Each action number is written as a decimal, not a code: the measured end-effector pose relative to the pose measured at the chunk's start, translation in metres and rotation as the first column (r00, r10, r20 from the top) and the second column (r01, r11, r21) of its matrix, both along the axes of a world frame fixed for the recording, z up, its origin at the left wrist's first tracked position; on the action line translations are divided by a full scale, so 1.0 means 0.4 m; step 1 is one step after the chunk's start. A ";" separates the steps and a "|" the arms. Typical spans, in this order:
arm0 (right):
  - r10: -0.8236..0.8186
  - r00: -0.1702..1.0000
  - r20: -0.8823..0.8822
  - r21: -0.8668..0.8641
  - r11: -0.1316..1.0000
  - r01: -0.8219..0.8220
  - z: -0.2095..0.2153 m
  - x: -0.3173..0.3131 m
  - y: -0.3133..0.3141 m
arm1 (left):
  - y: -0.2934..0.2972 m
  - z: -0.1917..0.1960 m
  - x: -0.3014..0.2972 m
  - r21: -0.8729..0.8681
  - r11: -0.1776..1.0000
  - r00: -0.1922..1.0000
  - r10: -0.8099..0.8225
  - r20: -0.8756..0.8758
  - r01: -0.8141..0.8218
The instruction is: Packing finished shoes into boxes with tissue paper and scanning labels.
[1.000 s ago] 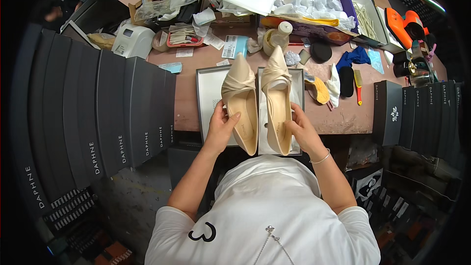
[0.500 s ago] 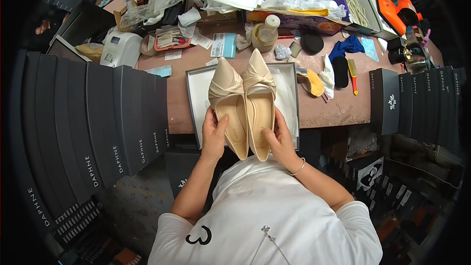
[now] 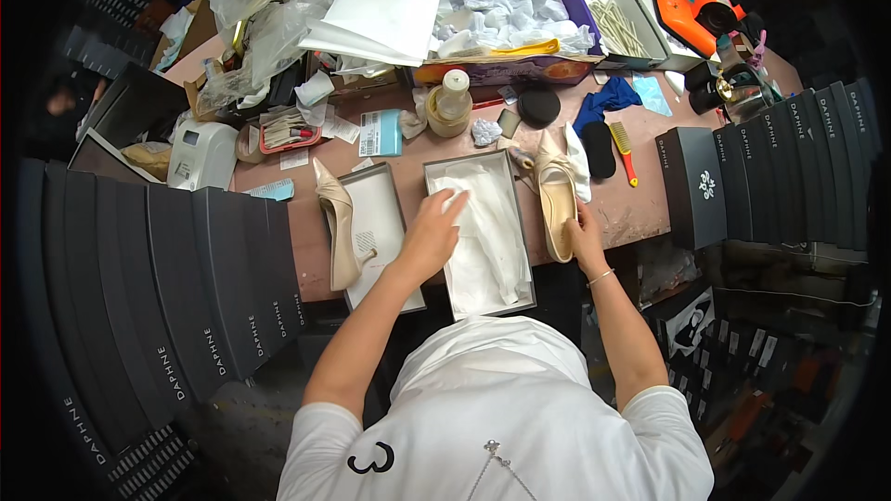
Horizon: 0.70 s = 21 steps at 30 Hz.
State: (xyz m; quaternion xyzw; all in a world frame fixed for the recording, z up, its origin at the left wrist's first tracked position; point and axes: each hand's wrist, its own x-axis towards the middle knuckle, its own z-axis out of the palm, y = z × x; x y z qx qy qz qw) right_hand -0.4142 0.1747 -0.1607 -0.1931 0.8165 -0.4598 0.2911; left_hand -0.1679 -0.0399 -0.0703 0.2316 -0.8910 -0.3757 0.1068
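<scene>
My left hand (image 3: 432, 237) reaches over the left side of an open shoe box (image 3: 530, 289), fingers apart, nothing visibly held. Its fingertips are at the white tissue paper (image 3: 487, 237) lining the box. My right hand (image 3: 586, 236) grips the heel end of a beige pointed pump (image 3: 558, 207), which stands right of the box with its toe pointing away. The matching pump (image 3: 340, 237) lies on its side at the left, along the edge of a shallow grey-rimmed tray or box lid (image 3: 382, 187); its small heel points right.
Stacked dark shoe boxes (image 3: 176, 269) line the left; more boxes (image 3: 694, 187) stand at the right. Behind are a squat pump bottle (image 3: 449, 109), a purple carton (image 3: 580, 14) of crumpled paper, a black brush (image 3: 599, 150), a yellow-red brush (image 3: 626, 156) and an orange tool (image 3: 685, 23).
The two pumps, held together over the box before, are now apart, one left and one right. The tray or lid now lies left of the box. My left hand has let go of its pump.
</scene>
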 end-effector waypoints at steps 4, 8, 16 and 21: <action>0.181 0.751 -0.635 0.043 0.979 -0.200 0.142 0.073 -0.080 | -0.050 -0.156 -0.110 -0.307 0.832 0.816 -0.264 0.515 0.463; 0.607 0.744 -0.280 -0.109 0.750 -0.653 0.284 0.207 -0.109 | -0.141 0.017 -0.157 0.062 0.911 0.851 -0.403 0.335 0.407; 0.207 0.696 0.687 -0.249 0.968 -0.043 0.262 0.242 -0.177 | -0.110 0.257 0.025 -0.076 0.979 0.956 0.166 -0.242 -0.189; 0.350 0.710 0.611 -0.251 0.936 -0.245 0.308 0.260 -0.212 | 0.160 0.174 0.155 0.056 0.996 0.997 0.065 -0.032 -0.063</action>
